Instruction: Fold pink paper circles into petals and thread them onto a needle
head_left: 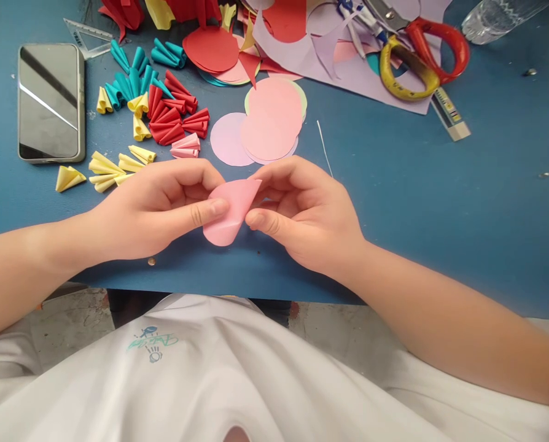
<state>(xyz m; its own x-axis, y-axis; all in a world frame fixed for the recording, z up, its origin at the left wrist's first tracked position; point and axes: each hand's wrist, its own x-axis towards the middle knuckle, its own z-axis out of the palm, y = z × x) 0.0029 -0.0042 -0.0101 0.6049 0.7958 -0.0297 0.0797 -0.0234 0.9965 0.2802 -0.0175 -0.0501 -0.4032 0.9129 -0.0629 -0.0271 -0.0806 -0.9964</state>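
Left hand (164,205) and right hand (311,212), close together over the near side of a blue table (440,202).
Flat paper circles (272,120) lie just beyond, seemingly for easy reach. Pink paper (233,212) curves between the hands: left pinches it, probably keeping the bend; right curls at its pointed corner, firm pinch or not, cannot tell. Small folded cones (166,129) roughly grouped by colour, perhaps sorted.

Left hand (161,205): I'm pinching curled pink paper (236,205).
Right hand (318,215): I'm touching its pointed corner.
Paper circles (274,116): lying beyond both hands.
Scissors (419,46): on my feed, resting partly on lilac paper (357,80).
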